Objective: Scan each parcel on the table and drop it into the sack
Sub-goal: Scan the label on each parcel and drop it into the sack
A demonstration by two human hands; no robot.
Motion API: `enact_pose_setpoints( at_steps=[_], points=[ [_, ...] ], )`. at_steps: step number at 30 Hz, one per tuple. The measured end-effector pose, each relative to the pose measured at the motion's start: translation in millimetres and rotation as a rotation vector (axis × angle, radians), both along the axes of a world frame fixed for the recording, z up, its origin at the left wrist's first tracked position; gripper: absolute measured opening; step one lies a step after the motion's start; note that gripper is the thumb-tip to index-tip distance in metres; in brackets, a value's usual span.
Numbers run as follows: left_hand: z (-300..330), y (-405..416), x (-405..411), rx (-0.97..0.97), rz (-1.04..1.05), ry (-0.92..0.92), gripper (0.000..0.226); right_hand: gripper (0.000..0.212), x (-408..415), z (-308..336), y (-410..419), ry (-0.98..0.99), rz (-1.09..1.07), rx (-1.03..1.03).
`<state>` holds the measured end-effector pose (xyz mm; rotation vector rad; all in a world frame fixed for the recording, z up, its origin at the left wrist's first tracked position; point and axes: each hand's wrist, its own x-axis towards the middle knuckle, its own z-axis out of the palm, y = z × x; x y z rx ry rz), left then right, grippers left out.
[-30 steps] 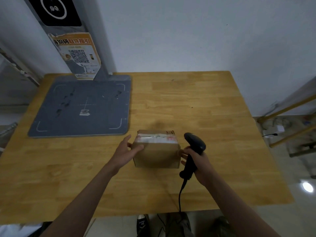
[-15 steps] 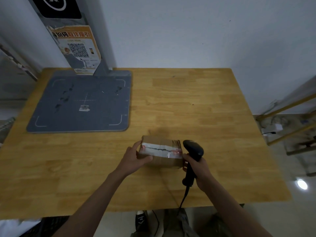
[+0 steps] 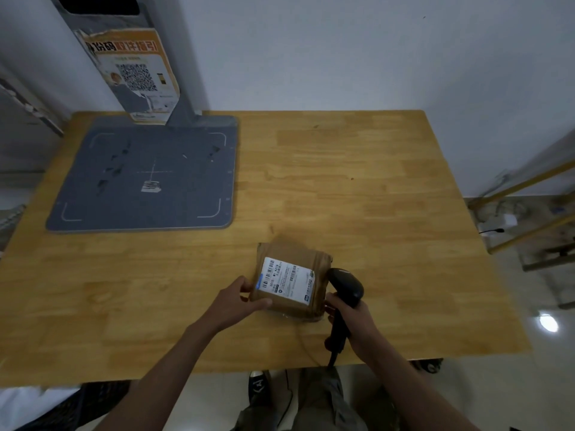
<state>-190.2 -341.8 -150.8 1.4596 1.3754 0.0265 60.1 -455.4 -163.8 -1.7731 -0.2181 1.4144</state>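
Parcel (image 3: pixel 291 283) turned label-up on the worktop (image 3: pixel 357 188).
Left hand (image 3: pixel 236 303) grips its edge; right hand (image 3: pixel 350 315) holds the scanner (image 3: pixel 347 289), so scanning can follow.

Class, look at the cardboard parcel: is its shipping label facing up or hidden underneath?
Facing up. The white label with barcodes shows on the top of the parcel, which the left hand grips.

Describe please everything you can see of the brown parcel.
The parcel is a small brown cardboard box wrapped in clear tape, with a white barcode label facing up. It sits near the table's front edge. The left hand holds its left side; the right hand, gripping a black scanner, touches its right side.
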Motion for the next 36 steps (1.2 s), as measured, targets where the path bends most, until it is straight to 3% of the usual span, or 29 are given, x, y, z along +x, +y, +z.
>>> enact_pose_setpoints(
  at_steps=[6, 12, 15, 18, 21, 24, 28, 30, 31, 33, 36],
  points=[
    [-4, 2, 8, 0.024, 0.033, 0.065, 0.04, 0.01, -1, 9, 8, -0.137, -0.038, -0.001],
    [-3, 19, 20, -0.038, 0.124, 0.038, 0.038, 0.013, -10, 28, 15, -0.081, 0.035, 0.055],
    [-5, 31, 28, 0.089, 0.21, 0.073, 0.053, 0.014, -14, 38, 13, -0.082, 0.062, 0.059],
    [2, 29, 43, 0.19, 0.393, 0.058, 0.068, 0.003, -7, 48, 21, -0.256, 0.054, 0.095],
    [6, 14, 58, 0.169, 0.506, 0.003, 0.085, 0.015, 7, 49, 36, -0.38, 0.115, 0.077],
    [3, -6, 73, 0.12, 0.542, 0.037, 0.089, 0.017, 12, 45, 47, -0.304, 0.171, 0.0],
    [1, -16, 81, 0.201, 0.451, -0.053, 0.098, 0.008, 11, 42, 45, -0.246, 0.184, -0.027],
    [2, -8, 79, 0.196, 0.311, -0.139, 0.113, 0.006, 9, 45, 37, -0.118, 0.157, -0.026],
    [2, -3, 79, 0.202, 0.204, -0.103, 0.122, 0.009, 8, 47, 31, -0.028, 0.176, -0.02],
    [1, 6, 80, 0.278, -0.001, 0.143, 0.134, 0.019, 5, 50, 20, 0.125, 0.271, -0.009],
    [1, 4, 86, 0.328, -0.104, 0.4, 0.145, 0.025, 10, 49, 15, 0.142, 0.299, 0.01]
  ],
)
